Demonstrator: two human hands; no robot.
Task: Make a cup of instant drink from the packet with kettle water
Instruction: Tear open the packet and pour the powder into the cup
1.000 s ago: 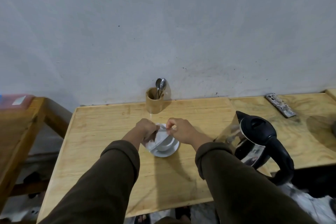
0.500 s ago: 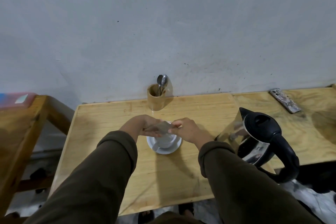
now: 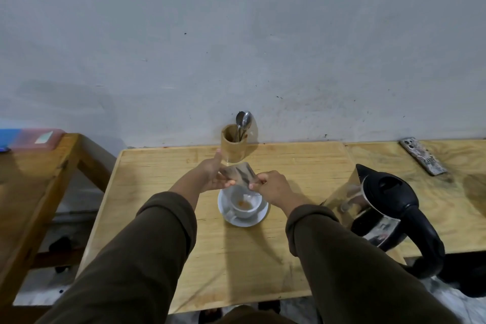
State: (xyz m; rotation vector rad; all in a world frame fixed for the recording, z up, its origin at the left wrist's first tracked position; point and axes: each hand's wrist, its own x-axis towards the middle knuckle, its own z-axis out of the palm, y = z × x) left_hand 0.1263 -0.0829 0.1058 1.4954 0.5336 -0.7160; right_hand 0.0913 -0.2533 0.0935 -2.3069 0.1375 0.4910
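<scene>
You hold the packet (image 3: 238,173) above the white cup (image 3: 246,204), tipped so its lower end points down toward the cup's mouth. It is silvery and blurred, so no print on it can be read. Your left hand (image 3: 210,173) pinches its left edge, with the thumb raised toward the wall, and your right hand (image 3: 272,187) pinches its lower right corner with fingertips closed tight on it. Both hands are in the air, clear of the worktop (image 3: 163,192).

Inside the cup lies a small patch of orange-brown powder on the bottom. The cup stands on a white saucer (image 3: 243,221), directly beneath the packet, with its handle turned toward the lower left.

Behind the packet, near the wall, a wooden holder (image 3: 233,148) stands upright with 2 metal spoons (image 3: 244,121) in it, bowls up. To your right the kettle (image 3: 381,208) sits at the worktop's right edge, a shiny body with a black lid and black handle, spout toward the cup, well apart from the saucer. Farther right, on the neighbouring wooden surface, a phone (image 3: 422,156) lies flat in a patterned case. Both sleeves (image 3: 147,250) are dark olive-brown and reach your wrists.
</scene>
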